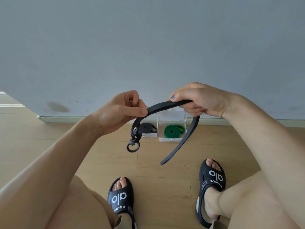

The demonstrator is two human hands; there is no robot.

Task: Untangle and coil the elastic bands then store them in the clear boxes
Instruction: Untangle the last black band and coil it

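Hands are raised in front of the seated person, above the wooden floor (165, 162), and we find both engaged on one black elastic band (166, 105). The left hand (118, 113) pinches the band between thumb and curled fingers; the right hand (201, 100) has its thumb laid along the top of the band and its fingers curled under it. Between the two hands the band runs as a shallow arch. Below the left hand we note a tangled section (134, 138), twisted into small loops, the lowest forming a ring that hangs free. From the right hand a long flat tail (179, 144) hangs down and to the left, its end clear of the floor as far as we can judge.

Beyond the hands, on the floor against the grey wall (148, 38), stand two clear boxes side by side. The left box (151, 135) holds a coiled black band (146, 128); much of this box is hidden behind the left hand and the tangle. The right box (171, 139) holds a coiled green band (173, 131), and its clear lid (175, 115) stands raised at the back, partly behind the held band. We cannot tell whether the left box has a lid.

Lower in view we record two feet in black slides with white lettering, the left slide (121, 197) and the right slide (212, 177), both on the floor.
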